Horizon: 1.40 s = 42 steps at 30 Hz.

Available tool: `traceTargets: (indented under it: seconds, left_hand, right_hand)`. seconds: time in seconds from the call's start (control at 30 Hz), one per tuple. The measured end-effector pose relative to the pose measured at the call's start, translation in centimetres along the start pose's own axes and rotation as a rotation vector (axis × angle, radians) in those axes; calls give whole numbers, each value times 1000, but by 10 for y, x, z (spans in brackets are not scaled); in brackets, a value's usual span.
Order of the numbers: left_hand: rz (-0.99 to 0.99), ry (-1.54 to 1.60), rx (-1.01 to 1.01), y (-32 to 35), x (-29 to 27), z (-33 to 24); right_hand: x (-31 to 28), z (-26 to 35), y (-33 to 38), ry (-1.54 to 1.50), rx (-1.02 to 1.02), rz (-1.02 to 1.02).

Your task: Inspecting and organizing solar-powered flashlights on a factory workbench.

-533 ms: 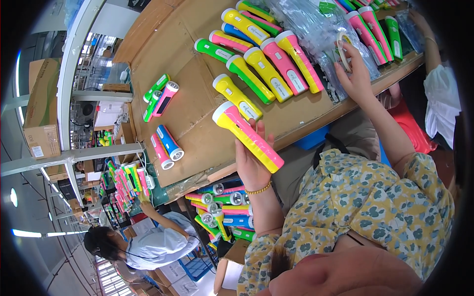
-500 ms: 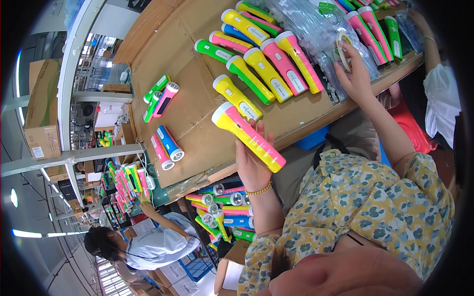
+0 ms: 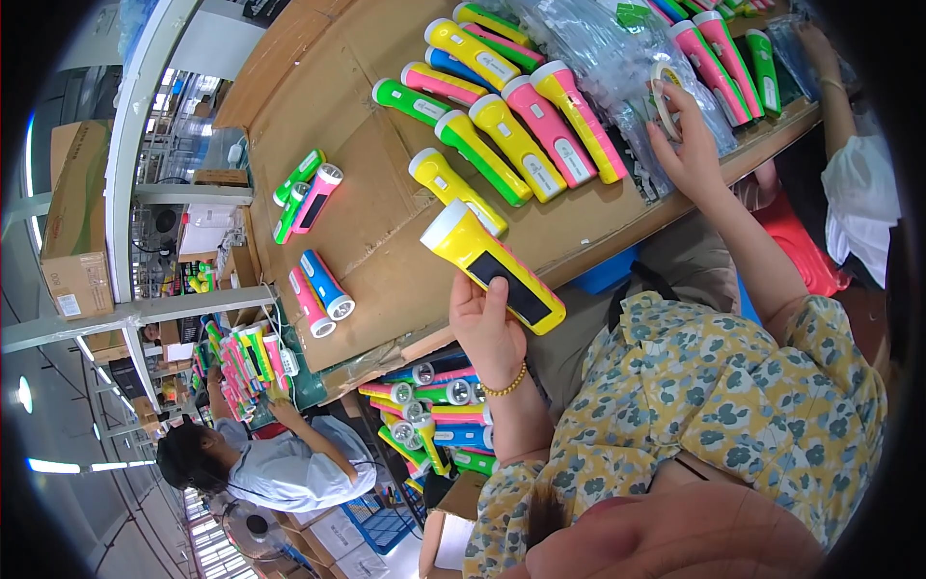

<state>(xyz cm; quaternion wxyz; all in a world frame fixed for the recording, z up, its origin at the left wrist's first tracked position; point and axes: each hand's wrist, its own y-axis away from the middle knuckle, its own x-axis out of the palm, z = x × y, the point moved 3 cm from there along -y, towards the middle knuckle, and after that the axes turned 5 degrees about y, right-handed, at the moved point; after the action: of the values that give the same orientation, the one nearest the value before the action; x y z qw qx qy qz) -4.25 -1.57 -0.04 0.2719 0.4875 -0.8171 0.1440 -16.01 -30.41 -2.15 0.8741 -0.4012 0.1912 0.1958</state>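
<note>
The left hand [image 3: 487, 328] has its grip clamped on a yellow torch [image 3: 492, 265]: a smooth plastic body, round white head, with a dark flat panel along its side; the thumb lies on that panel and the fingers wrap the tail end; the torch sits over the near edge of the desk [image 3: 318, 106], head pointing toward the desk's middle. The right hand [image 3: 690, 150] is up at the far right part of the desk, its grip closed on a tape roll [image 3: 664, 87], a thin pale ring, just beside a heap of clear crinkled bags [image 3: 598, 48].

The desk is topped with flat brown cardboard, creased and matt. A row of torches [image 3: 511, 116] lies side by side past the held one, glossy, in yellow, green and pink, all with white heads; one yellow torch of that row lies just beyond the held torch's head. More pink and green torches [image 3: 719, 48] lie at the desk's far right corner. Near the left edge lie a green and pink pair [image 3: 307, 188] and a pink and blue pair [image 3: 318, 289].

Below the near edge a crate [image 3: 434, 405] holds stacked torches. To the left stand metal shelves [image 3: 145, 193] with a cardboard box [image 3: 77, 222]; another person [image 3: 280, 463] in a pale shirt bends over more torches.
</note>
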Motion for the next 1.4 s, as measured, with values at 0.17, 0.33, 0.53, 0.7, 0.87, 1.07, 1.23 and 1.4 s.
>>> traceTargets:
  seconds: [0.17, 0.33, 0.53, 0.7, 0.87, 1.07, 1.23, 1.4]
  left_hand:
    - [19, 6, 10, -1, 0, -1]
    - [50, 15, 17, 0, 4, -2]
    - [33, 67, -21, 0, 3, -2]
    - [2, 75, -37, 1, 1, -1]
    - [17, 62, -25, -2, -3, 1]
    - [-22, -33, -1, -5, 0, 0]
    - [-60, -52, -1, -6, -2, 2]
    - [-79, -62, -16, -8, -7, 3]
  right_hand:
    - [0, -1, -1, -12, 0, -1]
    - [-1, 1, -1, 2, -12, -4]
    - [-1, 0, -1, 2, -6, -6]
    - [-2, 1, -1, -9, 1, -3]
    - [0, -2, 0, -11, -5, -6]
    - [0, -1, -1, -40, -6, 3]
    - [0, 0, -1, -15, -14, 10]
    - [0, 1, -1, -19, -7, 14]
